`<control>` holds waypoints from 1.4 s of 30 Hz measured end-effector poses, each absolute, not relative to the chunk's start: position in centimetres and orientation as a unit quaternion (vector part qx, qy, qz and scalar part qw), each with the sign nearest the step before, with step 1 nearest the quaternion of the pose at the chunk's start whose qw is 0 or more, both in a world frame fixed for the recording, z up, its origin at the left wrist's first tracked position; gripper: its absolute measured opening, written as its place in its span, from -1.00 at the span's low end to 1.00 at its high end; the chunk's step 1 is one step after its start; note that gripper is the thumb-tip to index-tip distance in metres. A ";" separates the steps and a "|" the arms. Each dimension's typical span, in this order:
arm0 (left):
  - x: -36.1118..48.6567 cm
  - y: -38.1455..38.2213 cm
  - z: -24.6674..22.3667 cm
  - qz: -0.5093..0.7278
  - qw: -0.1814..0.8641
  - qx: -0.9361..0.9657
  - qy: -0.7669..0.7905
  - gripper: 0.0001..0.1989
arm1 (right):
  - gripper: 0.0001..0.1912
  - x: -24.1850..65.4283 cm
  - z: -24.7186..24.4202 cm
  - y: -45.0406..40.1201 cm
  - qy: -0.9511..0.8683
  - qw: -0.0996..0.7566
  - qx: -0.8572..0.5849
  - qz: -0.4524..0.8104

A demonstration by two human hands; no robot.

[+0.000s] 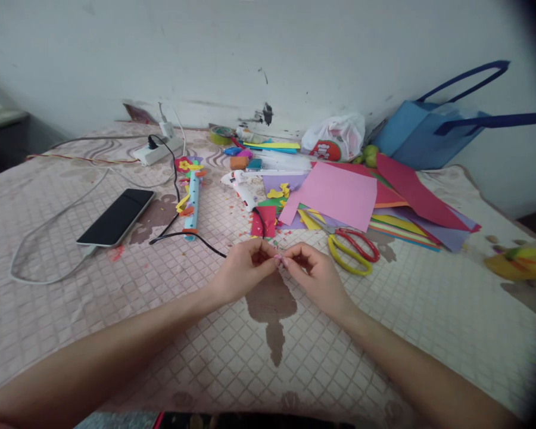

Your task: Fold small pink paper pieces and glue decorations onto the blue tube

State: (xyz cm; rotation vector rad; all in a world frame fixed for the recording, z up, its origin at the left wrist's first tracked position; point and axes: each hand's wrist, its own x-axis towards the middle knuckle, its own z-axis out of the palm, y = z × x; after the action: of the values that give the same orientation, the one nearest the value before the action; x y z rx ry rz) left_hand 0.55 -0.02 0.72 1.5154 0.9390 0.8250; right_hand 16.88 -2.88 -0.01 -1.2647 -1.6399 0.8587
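At the middle of the head view, my left hand (245, 266) and my right hand (313, 271) meet fingertip to fingertip. Both are closed in a pinch on one small pink piece (279, 257), mostly covered by the fingers; it looks like paper. Just beyond the hands lies a red paper square (263, 221). Scissors (351, 250) with red and yellow handles rest to the right of my right hand. A white glue gun (242, 189) lies further back, its black cord running behind my left hand. Small yellow paper cutouts (280, 190) sit near it.
Coloured paper sheets (339, 193) are piled at the right. A light blue decorated strip (192, 205), a phone (116, 217) on a cable and a power strip (158, 150) occupy the left. Along the wall stand a plastic bag (335, 137) and a blue bag (424, 134).
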 end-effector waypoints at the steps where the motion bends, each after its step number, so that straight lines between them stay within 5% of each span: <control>1: 0.6 0.0 0.7 0.349 0.563 0.635 0.397 -0.86 | -0.94 16.8 0.0 -2.9 -0.660 0.435 -0.509 0.341; 16: 0.5 -0.3 0.5 0.365 0.487 0.676 0.415 -0.92 | -0.83 17.0 -0.2 -3.1 -0.802 0.405 -0.436 0.045; 36: 0.5 -0.4 0.7 0.337 0.440 0.728 0.403 -0.93 | -0.89 17.2 0.1 -3.0 -0.825 0.319 -0.464 0.052; 42: 0.3 -0.1 0.6 0.328 0.468 0.712 0.408 -0.89 | -0.87 17.6 1.0 -2.8 -0.774 0.351 -0.480 0.217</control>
State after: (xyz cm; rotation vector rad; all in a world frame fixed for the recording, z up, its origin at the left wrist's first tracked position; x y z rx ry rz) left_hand 0.30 -0.07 0.61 1.7469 1.0015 0.8036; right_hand 17.55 -2.77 1.01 -1.2433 -2.0036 0.5611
